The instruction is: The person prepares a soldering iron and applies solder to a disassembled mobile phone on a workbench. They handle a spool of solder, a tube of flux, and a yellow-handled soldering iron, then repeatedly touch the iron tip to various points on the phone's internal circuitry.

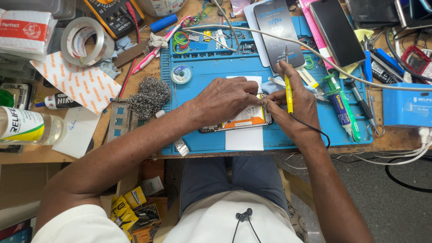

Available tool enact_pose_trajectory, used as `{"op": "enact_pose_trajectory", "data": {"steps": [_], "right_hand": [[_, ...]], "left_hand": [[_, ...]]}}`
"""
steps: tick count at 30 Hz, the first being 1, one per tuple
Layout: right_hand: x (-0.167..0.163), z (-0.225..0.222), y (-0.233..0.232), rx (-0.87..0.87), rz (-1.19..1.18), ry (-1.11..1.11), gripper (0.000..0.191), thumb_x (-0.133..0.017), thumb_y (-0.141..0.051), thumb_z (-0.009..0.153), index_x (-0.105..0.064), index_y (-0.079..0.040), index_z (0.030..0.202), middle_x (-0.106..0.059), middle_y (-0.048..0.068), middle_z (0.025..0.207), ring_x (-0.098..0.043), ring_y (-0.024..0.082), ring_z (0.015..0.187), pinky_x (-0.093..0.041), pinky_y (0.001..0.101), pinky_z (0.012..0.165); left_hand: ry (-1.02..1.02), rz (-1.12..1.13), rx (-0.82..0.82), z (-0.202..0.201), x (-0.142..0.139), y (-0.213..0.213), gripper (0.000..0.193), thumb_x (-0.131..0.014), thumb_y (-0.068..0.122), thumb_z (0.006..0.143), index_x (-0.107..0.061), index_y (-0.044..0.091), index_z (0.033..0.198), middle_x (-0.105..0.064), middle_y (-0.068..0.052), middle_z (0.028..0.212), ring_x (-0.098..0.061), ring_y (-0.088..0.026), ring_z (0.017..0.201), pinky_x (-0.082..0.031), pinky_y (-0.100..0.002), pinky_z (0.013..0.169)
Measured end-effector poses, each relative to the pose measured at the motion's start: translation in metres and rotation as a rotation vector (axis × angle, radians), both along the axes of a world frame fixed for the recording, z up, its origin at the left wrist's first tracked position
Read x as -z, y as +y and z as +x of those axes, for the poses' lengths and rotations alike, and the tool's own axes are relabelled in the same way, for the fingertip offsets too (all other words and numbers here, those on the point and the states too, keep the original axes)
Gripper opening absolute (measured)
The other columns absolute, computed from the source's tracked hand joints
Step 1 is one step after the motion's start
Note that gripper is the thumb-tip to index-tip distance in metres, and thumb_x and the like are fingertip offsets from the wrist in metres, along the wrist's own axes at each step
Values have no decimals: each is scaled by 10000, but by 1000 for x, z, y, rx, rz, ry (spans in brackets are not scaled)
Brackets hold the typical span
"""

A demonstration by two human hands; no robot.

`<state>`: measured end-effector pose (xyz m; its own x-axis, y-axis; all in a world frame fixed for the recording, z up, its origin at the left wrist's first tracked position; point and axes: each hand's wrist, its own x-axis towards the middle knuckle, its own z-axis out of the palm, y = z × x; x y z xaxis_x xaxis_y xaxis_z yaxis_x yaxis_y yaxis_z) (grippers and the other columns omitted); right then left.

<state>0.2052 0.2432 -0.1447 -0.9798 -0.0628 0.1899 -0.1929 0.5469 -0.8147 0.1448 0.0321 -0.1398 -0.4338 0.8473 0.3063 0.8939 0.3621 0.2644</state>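
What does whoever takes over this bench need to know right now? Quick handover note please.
Left hand: pressing down on the opened phone, fingertips at its upper edge.
Right hand: holding a yellow corded tool upright, fingers also at the phone's right end.
Phone lies on white paper on the blue mat, back off, orange-labelled battery exposed.
Done: phone opened.
Left: work inside unfinished; back not refitted.

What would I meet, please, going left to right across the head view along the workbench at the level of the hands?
Clear bottle → steel wool → left hand → yellow soldering iron → green tube → blue box.
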Motion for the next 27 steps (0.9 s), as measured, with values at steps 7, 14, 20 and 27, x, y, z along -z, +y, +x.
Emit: {"op": "enact_pose_trajectory", "data": {"steps": [7,14,20,27], "right_hand": [[2,6,9,39,-90,37,798,-716,75,845,-375,-31,1559,-545,208,1538,-755,209,1058,-642,317,838],[6,49,22,59,-87,173,512,-600,95,1062,-490,-61,1538,-661,160,1483,-758,217,1129,-624,326,935],[0,48,9,-97,158,291,657,-598,138,930,-420,-59,1531,-570,162,1523,-721,257,1195,-599,379,952],[-1,35,2,-182,282,280,775,-599,161,831,-363,-57,1536,-472,177,1597,-667,252,1244,-510,468,1060]], "left_hand": [[16,-29,4,1,1,2,325,-683,67,847,-789,193,1127,-637,12,951,-654,-182,946,-586,-327,713],[52,-107,20,4,1,0,294,-669,95,871,-777,151,1139,-625,-15,982,-633,-191,951,-582,-336,731],[88,-122,60,3,-4,1,267,-652,129,901,-763,136,1144,-611,-23,962,-629,-192,943,-581,-333,745],[127,-106,124,-1,-7,-3,285,-609,186,934,-732,120,1182,-594,-33,935,-622,-200,912,-565,-360,761]]}}
